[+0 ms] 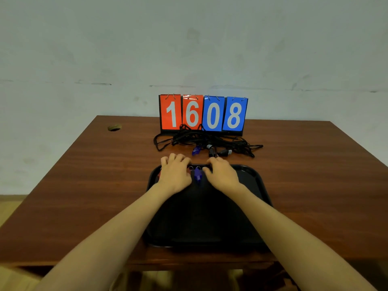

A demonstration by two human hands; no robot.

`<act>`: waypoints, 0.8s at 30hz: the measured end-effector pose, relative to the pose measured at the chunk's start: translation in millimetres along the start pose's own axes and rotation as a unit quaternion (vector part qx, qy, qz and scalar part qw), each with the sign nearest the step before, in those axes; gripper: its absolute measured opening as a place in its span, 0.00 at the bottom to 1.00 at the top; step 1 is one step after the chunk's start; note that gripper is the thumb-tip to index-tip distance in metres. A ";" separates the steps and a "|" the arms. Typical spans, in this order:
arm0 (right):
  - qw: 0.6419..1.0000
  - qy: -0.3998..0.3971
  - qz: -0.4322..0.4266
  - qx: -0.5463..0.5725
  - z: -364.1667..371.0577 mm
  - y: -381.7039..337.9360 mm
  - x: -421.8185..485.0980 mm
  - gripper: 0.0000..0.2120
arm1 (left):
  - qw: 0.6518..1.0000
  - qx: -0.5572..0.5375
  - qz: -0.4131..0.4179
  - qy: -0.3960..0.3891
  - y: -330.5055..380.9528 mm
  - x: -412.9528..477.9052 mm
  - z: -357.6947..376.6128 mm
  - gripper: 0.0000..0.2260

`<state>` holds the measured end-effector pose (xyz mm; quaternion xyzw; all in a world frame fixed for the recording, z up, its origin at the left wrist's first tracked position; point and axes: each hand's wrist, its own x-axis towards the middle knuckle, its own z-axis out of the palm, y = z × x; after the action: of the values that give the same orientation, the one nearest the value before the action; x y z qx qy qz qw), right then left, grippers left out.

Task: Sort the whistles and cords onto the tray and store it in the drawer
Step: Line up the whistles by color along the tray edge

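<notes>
A black tray [255, 185] lies on the table in front of me. A blue whistle [197, 175] with a metal ring rests on the tray's far part, between my hands. My left hand [175, 174] lies curled over a red whistle [159, 174], of which only slivers show at the hand's edges. My right hand [221, 174] has its fingers curled down at the tray's far rim, just right of the blue whistle; what they hold is hidden. Beyond the tray lies a tangle of black cords [210, 139] with another blue whistle [196, 150] and black whistles [224, 152].
A flip scoreboard [202, 114] reading 16 and 08 stands behind the cords, against the wall. The brown wooden table [84, 185] has a round cable hole [114, 127] at the far left. The tray's near half is bare.
</notes>
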<state>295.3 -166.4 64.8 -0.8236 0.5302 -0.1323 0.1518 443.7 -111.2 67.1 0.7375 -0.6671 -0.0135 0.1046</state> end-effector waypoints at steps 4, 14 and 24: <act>0.999 0.033 0.002 -0.015 -10.4 15.4 29.6 0.15 | 1.000 -0.002 0.010 -0.006 3.5 31.1 -3.5 0.16; 0.999 -0.019 -0.022 -0.031 -0.5 13.6 135.0 0.25 | 0.997 -0.017 -0.020 -0.072 -3.4 113.1 25.5 0.19; 0.993 0.095 -0.036 -0.051 -8.7 17.3 181.2 0.09 | 0.992 -0.122 -0.025 -0.010 -11.8 147.5 30.2 0.11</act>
<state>350.6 -339.6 76.4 -0.8328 0.5179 -0.1879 0.0533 466.6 -259.8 53.2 0.7356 -0.6426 -0.1053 0.1868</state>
